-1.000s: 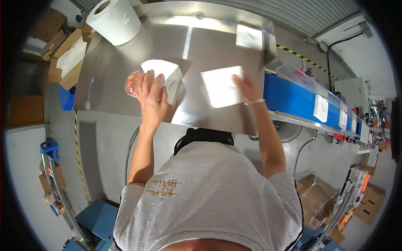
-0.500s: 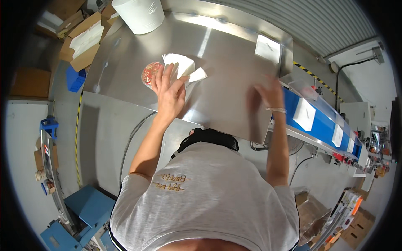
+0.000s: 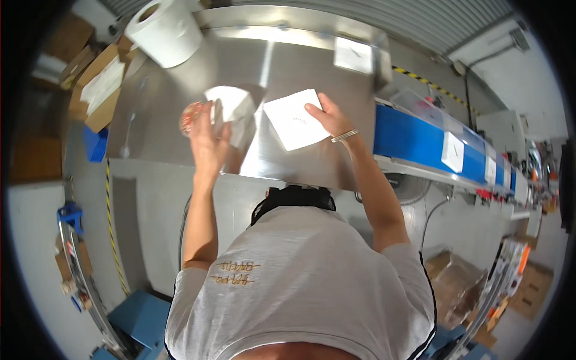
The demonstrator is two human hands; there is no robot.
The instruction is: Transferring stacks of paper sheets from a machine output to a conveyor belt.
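My right hand (image 3: 331,118) holds a flat white square packet (image 3: 294,120) by its right edge, thumb on top. A small dark mark shows on the packet's face, which is tilted above the steel table (image 3: 288,60). My left hand (image 3: 207,141) is beside a fanned stack of white squares (image 3: 237,105), fingers bent and thumb apart; blur hides whether it grips any of them. Just left of those fingers, partly covered by them, lies a round red-and-pale patterned thing (image 3: 189,118) whose kind I cannot make out.
A big white paper roll (image 3: 171,39) stands at the table's far left. Another white square (image 3: 353,55) lies at the far right. Right of the table runs a blue conveyor belt (image 3: 408,135) carrying several white squares. Open cardboard boxes (image 3: 99,90) sit to the left.
My right hand has come left from near the conveyor and now holds a white packet. My left hand has stayed by the fanned stack. The whole view has shifted slightly.
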